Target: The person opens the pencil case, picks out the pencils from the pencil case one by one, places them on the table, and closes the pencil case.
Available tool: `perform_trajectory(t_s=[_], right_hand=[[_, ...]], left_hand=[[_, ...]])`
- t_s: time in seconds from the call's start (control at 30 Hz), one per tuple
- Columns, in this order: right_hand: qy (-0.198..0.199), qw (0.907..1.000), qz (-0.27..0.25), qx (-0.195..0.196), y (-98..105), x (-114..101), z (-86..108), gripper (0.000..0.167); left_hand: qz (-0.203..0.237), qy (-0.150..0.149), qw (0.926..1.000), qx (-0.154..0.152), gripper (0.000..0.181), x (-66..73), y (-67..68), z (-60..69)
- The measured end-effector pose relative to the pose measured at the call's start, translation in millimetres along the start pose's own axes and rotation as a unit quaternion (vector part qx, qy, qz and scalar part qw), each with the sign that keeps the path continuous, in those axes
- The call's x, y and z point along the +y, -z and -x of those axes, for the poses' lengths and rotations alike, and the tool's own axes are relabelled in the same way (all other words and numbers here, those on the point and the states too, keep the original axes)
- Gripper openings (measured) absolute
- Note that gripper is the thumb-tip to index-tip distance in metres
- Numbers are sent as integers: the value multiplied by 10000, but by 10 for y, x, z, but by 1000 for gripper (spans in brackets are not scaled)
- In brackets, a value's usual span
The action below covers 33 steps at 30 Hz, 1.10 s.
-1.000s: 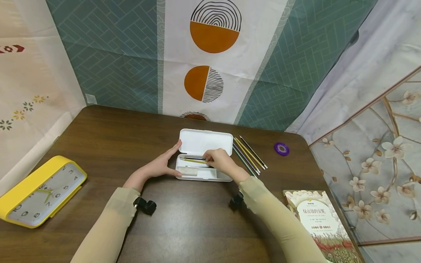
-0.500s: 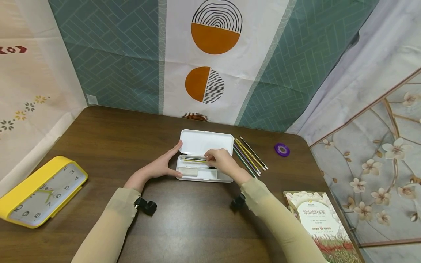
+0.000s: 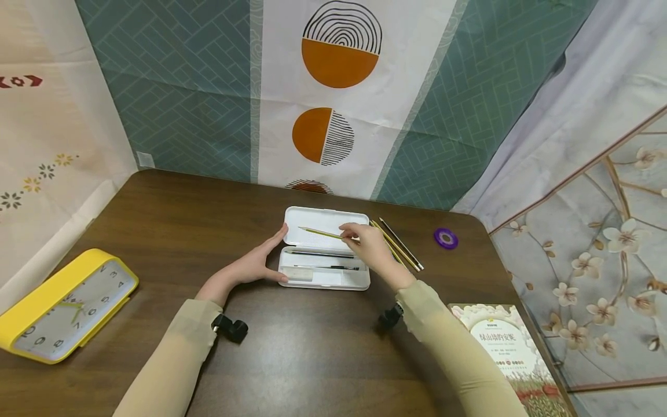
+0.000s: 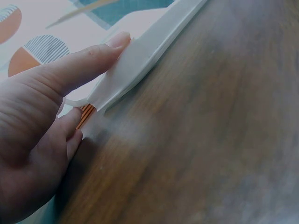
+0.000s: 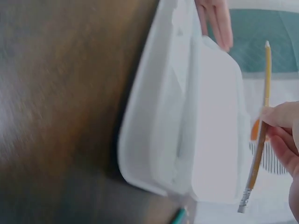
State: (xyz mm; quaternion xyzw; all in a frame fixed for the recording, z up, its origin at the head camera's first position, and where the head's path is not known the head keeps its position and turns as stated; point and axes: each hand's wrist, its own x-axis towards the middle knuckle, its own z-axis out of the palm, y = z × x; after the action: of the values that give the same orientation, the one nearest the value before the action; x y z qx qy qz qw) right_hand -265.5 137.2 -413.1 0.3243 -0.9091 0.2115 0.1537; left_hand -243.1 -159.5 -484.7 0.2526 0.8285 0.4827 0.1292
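Observation:
Thumb and fingers of my right hand (image 3: 367,243) pinch a yellow pencil (image 3: 319,232) above the white pencil case (image 3: 325,278), whose lid lies back. The right wrist view shows the pencil's pale tip upward and its eraser end down. My left hand (image 3: 252,263) is spread at the case's left end, thumb on the front corner and a fingertip by the lid (image 3: 299,217). Inside the case are a dark pencil (image 3: 318,252) along the back, a thin dark pen-like stick (image 3: 328,267) and a whitish eraser-like block (image 3: 298,273).
Several pencils (image 3: 398,246) lie on the table right of the case. Farther right is a purple ring-shaped roll (image 3: 446,238). A book (image 3: 508,347) lies near the right edge, and a yellow clock (image 3: 68,304) stands at the left.
My right hand has lifted the yellow pencil out of the case, up and to the right, over the lid. The left hand has stayed in place.

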Motion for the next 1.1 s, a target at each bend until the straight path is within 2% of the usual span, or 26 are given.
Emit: perform_trajectory(t_s=[0.13,0.23,0.47,0.73,1.1], right_hand=[[-41,9985,-33,540,123,92,-6,23],[-239,9964,-45,813,200,194,-5,23],[-1167,9851,-307,1229,344,517,22,22],[-2018,9674,-617,1397,465,907,112,25],[-2895,9478,-710,1136,501,1365,287,28]], left_hand=[[18,-32,10000,-1,121,-6,6,2],[46,-36,10000,-12,121,2,10,5],[87,-25,10000,-14,121,2,11,4],[48,-37,10000,4,121,-15,6,3],[85,-30,10000,-13,121,-8,1,7]])
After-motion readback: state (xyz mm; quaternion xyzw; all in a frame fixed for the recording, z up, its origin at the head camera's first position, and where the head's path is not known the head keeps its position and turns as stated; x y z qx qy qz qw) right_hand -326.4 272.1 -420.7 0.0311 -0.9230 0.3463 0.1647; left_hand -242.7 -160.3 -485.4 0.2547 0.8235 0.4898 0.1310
